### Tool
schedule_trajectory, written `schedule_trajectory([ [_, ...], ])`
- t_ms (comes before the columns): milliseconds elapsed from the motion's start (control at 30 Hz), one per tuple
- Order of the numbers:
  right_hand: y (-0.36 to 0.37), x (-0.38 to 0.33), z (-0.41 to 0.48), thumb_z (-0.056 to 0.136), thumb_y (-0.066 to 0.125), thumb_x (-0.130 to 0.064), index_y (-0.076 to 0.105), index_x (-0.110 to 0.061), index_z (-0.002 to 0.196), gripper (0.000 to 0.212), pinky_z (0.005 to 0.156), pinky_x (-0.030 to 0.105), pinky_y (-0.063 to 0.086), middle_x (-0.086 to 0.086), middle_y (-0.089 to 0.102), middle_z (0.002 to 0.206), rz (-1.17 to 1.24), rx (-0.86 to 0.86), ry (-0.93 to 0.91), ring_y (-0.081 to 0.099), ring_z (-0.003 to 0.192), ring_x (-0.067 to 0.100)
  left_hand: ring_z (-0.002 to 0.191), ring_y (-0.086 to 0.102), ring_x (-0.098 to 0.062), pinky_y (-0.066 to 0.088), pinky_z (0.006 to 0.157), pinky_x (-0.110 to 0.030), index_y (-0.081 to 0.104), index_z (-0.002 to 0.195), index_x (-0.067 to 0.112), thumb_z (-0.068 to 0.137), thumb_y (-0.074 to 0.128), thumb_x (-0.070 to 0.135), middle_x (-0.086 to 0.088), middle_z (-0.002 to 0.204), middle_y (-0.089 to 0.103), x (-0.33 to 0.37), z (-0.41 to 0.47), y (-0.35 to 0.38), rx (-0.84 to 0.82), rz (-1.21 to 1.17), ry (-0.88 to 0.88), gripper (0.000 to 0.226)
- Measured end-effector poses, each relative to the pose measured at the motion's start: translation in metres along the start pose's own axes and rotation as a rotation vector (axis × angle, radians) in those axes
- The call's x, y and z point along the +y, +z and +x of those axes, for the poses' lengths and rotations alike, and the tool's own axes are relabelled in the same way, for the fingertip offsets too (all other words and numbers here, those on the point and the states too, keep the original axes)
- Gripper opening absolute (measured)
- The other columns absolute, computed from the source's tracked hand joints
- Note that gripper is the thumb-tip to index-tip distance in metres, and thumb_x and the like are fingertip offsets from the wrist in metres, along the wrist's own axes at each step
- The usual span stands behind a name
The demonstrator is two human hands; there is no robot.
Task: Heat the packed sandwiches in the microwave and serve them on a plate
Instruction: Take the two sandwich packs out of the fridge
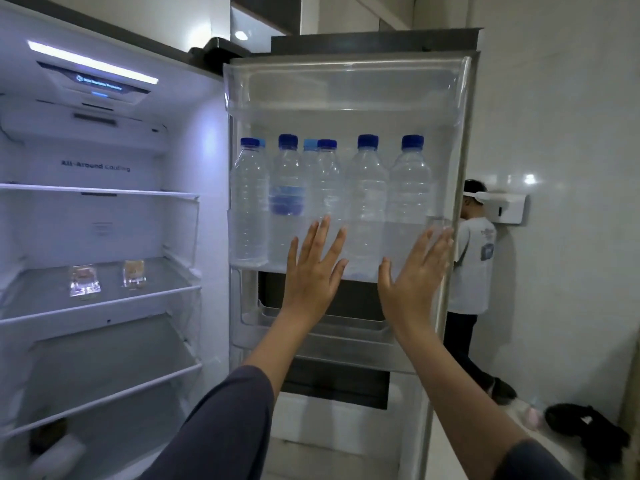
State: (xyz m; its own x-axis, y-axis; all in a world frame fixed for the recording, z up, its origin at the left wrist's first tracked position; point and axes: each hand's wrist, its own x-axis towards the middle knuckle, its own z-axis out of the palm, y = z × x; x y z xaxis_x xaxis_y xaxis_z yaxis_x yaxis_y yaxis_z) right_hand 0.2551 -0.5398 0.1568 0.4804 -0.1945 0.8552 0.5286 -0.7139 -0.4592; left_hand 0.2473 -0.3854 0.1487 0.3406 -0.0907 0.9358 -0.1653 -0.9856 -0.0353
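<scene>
The fridge stands open before me. Two clear-packed sandwiches sit side by side on its middle glass shelf, one on the left (84, 279) and one on the right (134, 273). My left hand (313, 268) and my right hand (414, 271) are both raised flat with fingers spread, in front of the open fridge door (460, 168), level with its bottle shelf. Neither hand holds anything. The sandwiches lie well to the left of both hands. No microwave or plate is in view.
Several water bottles (367, 188) with blue caps fill the door shelf (349, 271). A person in a white shirt (472, 268) stands behind the door by the tiled wall. A dark bag (588, 431) lies on the floor at the right. A dark item (46, 439) rests low in the fridge.
</scene>
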Motion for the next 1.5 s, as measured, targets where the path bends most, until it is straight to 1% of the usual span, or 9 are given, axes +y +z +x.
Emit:
schedule_trajectory([
  [467, 0.027, 0.029, 0.000, 0.095, 0.042, -0.036, 0.015, -0.019, 0.148, 0.061, 0.115, 0.046, 0.012, 0.020, 0.008, 0.155, -0.073, 0.082, -0.112, 0.001, 0.144, 0.031, 0.141, 0.016, -0.023, 0.003, 0.115, -0.043, 0.028, 0.141, 0.025, 0.095, 0.030, 0.048, -0.006, 0.150, 0.019, -0.017, 0.000, 0.031, 0.141, 0.097, -0.036, 0.051],
  [567, 0.030, 0.024, -0.005, 0.094, 0.049, -0.029, 0.023, -0.015, 0.145, 0.059, 0.114, 0.038, 0.012, 0.017, 0.017, 0.153, -0.047, 0.129, -0.126, 0.008, 0.142, 0.028, 0.137, 0.024, -0.022, 0.010, 0.113, -0.037, 0.034, 0.138, 0.023, 0.094, 0.036, 0.044, -0.005, 0.146, 0.024, -0.027, -0.004, 0.026, 0.155, 0.081, -0.029, 0.048],
  [767, 0.077, -0.034, -0.052, 0.084, 0.052, -0.009, 0.053, -0.007, 0.123, 0.040, 0.097, 0.041, 0.041, 0.016, 0.046, 0.130, 0.186, 0.080, -0.339, 0.039, 0.117, 0.024, 0.125, 0.034, -0.018, 0.035, 0.097, -0.033, 0.034, 0.133, 0.023, 0.086, 0.050, 0.031, -0.002, 0.138, 0.029, -0.075, -0.014, -0.012, 0.078, -0.050, 0.015, 0.051],
  [900, 0.128, -0.109, -0.098, 0.084, 0.047, -0.014, 0.060, -0.002, 0.115, 0.035, 0.096, 0.018, 0.036, 0.017, 0.049, 0.123, 0.460, -0.036, -0.281, 0.042, 0.112, 0.022, 0.122, 0.039, -0.019, 0.039, 0.095, -0.031, 0.043, 0.133, 0.020, 0.086, 0.049, 0.030, -0.003, 0.139, 0.037, -0.156, -0.036, -0.049, -0.026, -0.001, -0.015, 0.048],
  [1000, 0.167, -0.174, -0.130, 0.085, 0.047, -0.013, 0.060, -0.003, 0.112, 0.032, 0.101, 0.006, 0.030, 0.011, 0.048, 0.120, 0.633, -0.114, -0.271, 0.043, 0.114, 0.017, 0.121, 0.044, -0.021, 0.043, 0.096, -0.038, 0.051, 0.129, 0.019, 0.087, 0.046, 0.030, -0.007, 0.138, 0.047, -0.240, -0.061, -0.079, -0.095, 0.087, -0.161, 0.044],
  [1133, 0.236, -0.247, -0.163, 0.080, 0.052, 0.003, 0.061, -0.006, 0.112, 0.034, 0.103, 0.005, 0.026, 0.012, 0.053, 0.117, 0.742, -0.287, -0.340, 0.042, 0.115, 0.007, 0.124, 0.046, -0.028, 0.039, 0.100, -0.041, 0.054, 0.127, 0.016, 0.086, 0.042, 0.030, -0.008, 0.136, 0.050, -0.339, -0.099, -0.114, -0.124, 0.174, -0.406, 0.044],
  [1233, 0.298, -0.285, -0.174, 0.076, 0.053, 0.005, 0.061, -0.008, 0.113, 0.040, 0.101, 0.003, 0.024, 0.008, 0.053, 0.119, 0.764, -0.517, -0.317, 0.044, 0.115, 0.012, 0.122, 0.047, -0.027, 0.039, 0.098, -0.038, 0.052, 0.128, 0.015, 0.086, 0.050, 0.024, -0.007, 0.133, 0.050, -0.403, -0.128, -0.122, -0.151, 0.187, -0.618, 0.043],
  [1400, 0.413, -0.309, -0.159, 0.082, 0.058, -0.001, 0.058, -0.007, 0.120, 0.038, 0.096, 0.019, 0.027, 0.015, 0.052, 0.123, 0.655, -0.818, -0.164, 0.046, 0.120, 0.029, 0.127, 0.041, -0.030, 0.032, 0.103, -0.033, 0.039, 0.138, 0.011, 0.093, 0.049, 0.027, -0.015, 0.135, 0.045, -0.480, -0.147, -0.101, -0.185, 0.022, -0.992, 0.049],
  [1500, 0.483, -0.311, -0.145, 0.088, 0.056, -0.011, 0.046, -0.006, 0.134, 0.047, 0.104, 0.028, 0.027, 0.018, 0.045, 0.136, 0.566, -0.934, -0.028, 0.039, 0.128, 0.032, 0.132, 0.038, -0.029, 0.030, 0.105, -0.031, 0.035, 0.140, 0.009, 0.093, 0.050, 0.024, -0.018, 0.141, 0.041, -0.524, -0.148, -0.076, -0.169, -0.022, -1.107, 0.051],
])
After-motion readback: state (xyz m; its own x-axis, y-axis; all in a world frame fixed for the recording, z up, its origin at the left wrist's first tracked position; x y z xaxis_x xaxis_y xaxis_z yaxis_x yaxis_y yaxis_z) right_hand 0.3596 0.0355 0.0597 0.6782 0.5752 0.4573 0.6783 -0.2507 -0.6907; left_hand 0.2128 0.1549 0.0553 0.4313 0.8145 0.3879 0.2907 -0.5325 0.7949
